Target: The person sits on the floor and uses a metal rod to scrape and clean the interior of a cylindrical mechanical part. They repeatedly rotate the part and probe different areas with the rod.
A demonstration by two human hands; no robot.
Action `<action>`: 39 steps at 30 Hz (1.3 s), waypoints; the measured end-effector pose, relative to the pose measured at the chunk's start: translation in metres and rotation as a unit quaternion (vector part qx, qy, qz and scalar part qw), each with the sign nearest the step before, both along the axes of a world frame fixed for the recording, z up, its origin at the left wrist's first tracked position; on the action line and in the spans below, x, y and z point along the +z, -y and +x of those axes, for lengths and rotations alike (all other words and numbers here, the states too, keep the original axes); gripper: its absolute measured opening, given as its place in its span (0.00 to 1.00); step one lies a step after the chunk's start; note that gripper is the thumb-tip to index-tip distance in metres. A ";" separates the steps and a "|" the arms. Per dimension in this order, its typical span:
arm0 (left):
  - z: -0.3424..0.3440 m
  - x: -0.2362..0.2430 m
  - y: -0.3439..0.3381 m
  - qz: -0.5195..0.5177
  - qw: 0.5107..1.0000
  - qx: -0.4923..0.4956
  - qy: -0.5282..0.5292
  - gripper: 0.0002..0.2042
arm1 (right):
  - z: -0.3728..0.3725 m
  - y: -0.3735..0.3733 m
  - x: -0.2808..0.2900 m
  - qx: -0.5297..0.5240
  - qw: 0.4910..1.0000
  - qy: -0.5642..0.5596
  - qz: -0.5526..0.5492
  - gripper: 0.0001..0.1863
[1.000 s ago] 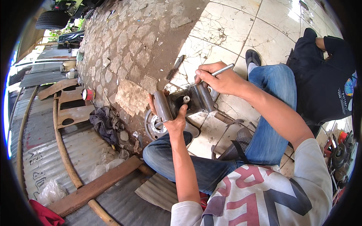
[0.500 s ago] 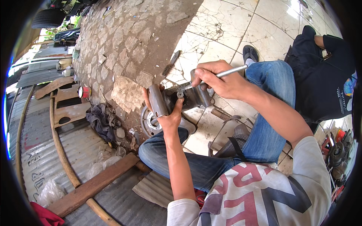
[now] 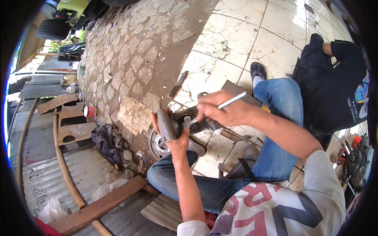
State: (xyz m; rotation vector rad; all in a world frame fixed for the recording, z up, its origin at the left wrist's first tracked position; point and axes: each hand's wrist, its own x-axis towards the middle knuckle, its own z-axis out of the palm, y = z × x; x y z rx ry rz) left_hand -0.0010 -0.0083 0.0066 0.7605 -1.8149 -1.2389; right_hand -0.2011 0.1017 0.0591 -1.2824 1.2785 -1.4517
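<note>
My left hand (image 3: 178, 144) is closed around a dark metal part with a short tube (image 3: 166, 126) at its near left end. Its thumb presses beside a small round fitting in the part's middle. In my right hand (image 3: 221, 109) is a slim silver metal rod (image 3: 233, 100), gripped like a pen. The rod's lower tip points at the small fitting; whether it touches, I cannot tell. Under the part, a round pale metal disc with holes (image 3: 154, 144) shows partly. My legs are folded on either side.
A wire brush (image 3: 179, 84) lies on the cracked tiles. Cardboard (image 3: 135, 114) lies on the stone paving, with a dark cloth (image 3: 107, 142) and a red can (image 3: 90, 111) farther left. Another person in black (image 3: 330, 88) is close on the right, beside assorted tools (image 3: 351, 163).
My right hand has shifted left and down, and the rod stands at a steeper tilt. The metal part has turned a little in my left hand. The view has shifted slightly.
</note>
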 end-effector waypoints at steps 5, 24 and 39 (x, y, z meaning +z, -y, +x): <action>-0.004 -0.001 0.004 -0.041 0.999 0.001 0.015 0.55 | -0.002 0.004 0.010 -0.050 0.996 -0.066 -0.026 0.16; -0.002 -0.004 0.010 -0.061 0.998 0.002 0.017 0.54 | -0.006 0.003 -0.005 0.029 0.985 -0.127 -0.110 0.13; -0.001 -0.007 0.010 -0.023 1.000 -0.001 -0.005 0.56 | -0.016 -0.002 0.001 0.049 0.991 -0.095 -0.077 0.12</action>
